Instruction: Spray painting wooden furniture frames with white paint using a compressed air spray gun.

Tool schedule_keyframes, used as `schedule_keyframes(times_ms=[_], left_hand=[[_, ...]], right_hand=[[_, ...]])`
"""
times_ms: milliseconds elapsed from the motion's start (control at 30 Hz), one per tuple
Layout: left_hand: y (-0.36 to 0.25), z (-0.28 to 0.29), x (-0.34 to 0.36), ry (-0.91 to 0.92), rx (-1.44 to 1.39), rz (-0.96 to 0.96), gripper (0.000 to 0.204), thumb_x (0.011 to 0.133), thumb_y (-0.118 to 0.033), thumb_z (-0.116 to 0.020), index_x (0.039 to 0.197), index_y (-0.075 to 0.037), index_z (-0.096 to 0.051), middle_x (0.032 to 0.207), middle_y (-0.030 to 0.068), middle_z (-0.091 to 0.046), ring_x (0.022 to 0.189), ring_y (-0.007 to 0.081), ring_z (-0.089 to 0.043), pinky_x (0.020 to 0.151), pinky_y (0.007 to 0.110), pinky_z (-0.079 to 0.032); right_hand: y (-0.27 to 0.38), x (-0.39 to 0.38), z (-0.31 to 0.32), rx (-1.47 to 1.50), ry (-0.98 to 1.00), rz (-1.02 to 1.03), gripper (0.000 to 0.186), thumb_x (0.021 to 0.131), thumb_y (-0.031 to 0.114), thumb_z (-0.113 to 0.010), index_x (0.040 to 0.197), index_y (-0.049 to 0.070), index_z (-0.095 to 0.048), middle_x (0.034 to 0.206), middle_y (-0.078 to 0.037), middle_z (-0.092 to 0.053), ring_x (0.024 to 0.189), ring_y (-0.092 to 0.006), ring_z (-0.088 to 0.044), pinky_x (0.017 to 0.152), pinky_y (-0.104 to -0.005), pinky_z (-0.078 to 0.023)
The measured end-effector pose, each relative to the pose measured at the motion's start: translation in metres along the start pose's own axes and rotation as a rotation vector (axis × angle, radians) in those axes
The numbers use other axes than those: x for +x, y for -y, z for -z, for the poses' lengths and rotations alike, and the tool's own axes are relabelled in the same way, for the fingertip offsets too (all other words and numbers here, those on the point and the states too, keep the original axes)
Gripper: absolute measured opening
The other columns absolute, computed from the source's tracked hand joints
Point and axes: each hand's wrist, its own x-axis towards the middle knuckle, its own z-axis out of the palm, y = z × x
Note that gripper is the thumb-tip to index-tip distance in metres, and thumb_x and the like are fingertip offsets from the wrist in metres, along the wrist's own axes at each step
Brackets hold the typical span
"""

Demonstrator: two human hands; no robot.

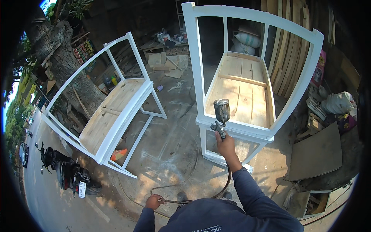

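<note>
My right hand (226, 145) grips a spray gun (222, 114) with a metal cup on top, upright in front of a white-painted wooden frame (247, 14) with a bare plank bed (241, 98). My left hand (154, 202) is closed on a dark hose (176, 201) low near my body; the hose loops up toward the gun. At the left stands a second white frame (120, 127) on legs, also with bare wood inside. Whether the gun touches the right frame I cannot tell.
A black scooter (69, 172) stands at left beside a road and a tree trunk (65, 58). Behind are scrap boards (164, 62), leaning planks (286, 54) and sacks (245, 38). A flat panel (315, 152) and a box (317, 203) lie at right. Hoses cross the concrete floor (170, 143).
</note>
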Motion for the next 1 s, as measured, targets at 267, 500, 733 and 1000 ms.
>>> schedule_keyframes(times_ms=[267, 500, 733, 1000], left_hand=[[0.03, 0.075, 0.044, 0.057, -0.135, -0.201, 0.032, 0.085, -0.042, -0.078, 0.097, -0.012, -0.078, 0.094, 0.0105, -0.071, 0.103, 0.0318, -0.063, 0.094, 0.043, -0.049], [-0.036, 0.143, 0.107, -0.016, -0.185, -0.521, 0.034, 0.088, -0.034, -0.076, 0.104, -0.004, -0.075, 0.09, 0.0144, -0.069, 0.093, 0.033, -0.064, 0.084, 0.042, -0.051], [-0.049, 0.157, 0.144, -0.194, -0.338, -0.655, 0.028, 0.087, -0.03, -0.077, 0.098, -0.004, -0.074, 0.087, 0.013, -0.067, 0.088, 0.0344, -0.062, 0.077, 0.043, -0.049], [0.033, 0.153, 0.128, -0.061, -0.217, -0.61, 0.029, 0.085, -0.033, -0.081, 0.093, -0.006, -0.076, 0.081, 0.0123, -0.063, 0.082, 0.0323, -0.06, 0.074, 0.042, -0.049]], right_hand=[[0.211, 0.033, 0.031, 0.128, -0.329, 0.077, 0.035, 0.103, 0.032, -0.062, 0.104, -0.002, -0.067, 0.068, -0.011, -0.062, 0.061, -0.0185, -0.059, 0.06, -0.0357, -0.048], [0.375, 0.093, 0.069, 0.146, -0.565, 0.258, 0.042, 0.102, 0.039, -0.064, 0.096, -0.002, -0.07, 0.069, -0.008, -0.065, 0.063, -0.0153, -0.061, 0.061, -0.0336, -0.048], [0.42, 0.112, 0.059, 0.088, -0.606, 0.349, 0.041, 0.101, 0.039, -0.064, 0.099, -0.001, -0.072, 0.071, -0.011, -0.069, 0.062, -0.0202, -0.064, 0.062, -0.0366, -0.049], [0.331, 0.049, -0.003, -0.093, -0.525, 0.232, 0.033, 0.102, 0.032, -0.064, 0.102, -0.001, -0.067, 0.065, -0.015, -0.061, 0.055, -0.0233, -0.053, 0.058, -0.0377, -0.046]])
